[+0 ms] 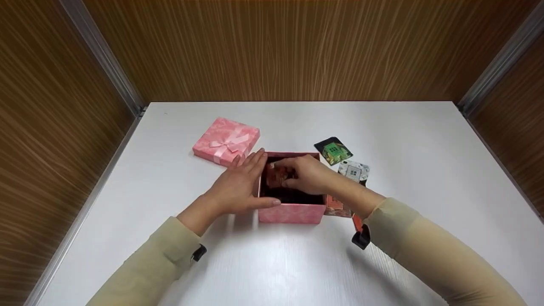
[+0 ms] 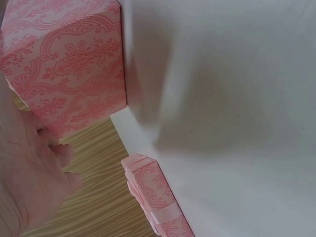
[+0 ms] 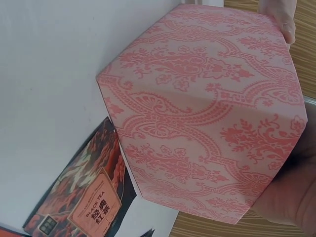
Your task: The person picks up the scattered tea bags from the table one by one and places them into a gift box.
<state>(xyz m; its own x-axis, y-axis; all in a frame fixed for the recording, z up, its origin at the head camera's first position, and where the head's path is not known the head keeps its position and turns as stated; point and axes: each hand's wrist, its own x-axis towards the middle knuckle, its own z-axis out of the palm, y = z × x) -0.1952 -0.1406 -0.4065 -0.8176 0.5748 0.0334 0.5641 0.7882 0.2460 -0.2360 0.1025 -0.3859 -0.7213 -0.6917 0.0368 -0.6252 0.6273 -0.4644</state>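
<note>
A pink patterned gift box point(image 1: 292, 214) stands lidless on the table, its inside dark. My right hand point(image 1: 312, 173) reaches into it and pinches a reddish-brown tea packet point(image 1: 276, 177) near the left inner wall. Across the box's left rim lie the straight fingers of my left hand point(image 1: 236, 189), with the thumb along the front left corner. The left wrist view shows the left hand point(image 2: 34, 168) beside the patterned box wall point(image 2: 74, 69). In the right wrist view, the box hides most of the right hand point(image 3: 291, 192).
The pink lid point(image 1: 221, 138) with its bow lies behind the left hand. Right of the box are a green and black packet point(image 1: 333, 150), a white patterned packet point(image 1: 356, 171), a black tea packet point(image 3: 89, 197) and an orange item point(image 1: 357, 222) partly under the right sleeve. Wood-grain panels enclose the table.
</note>
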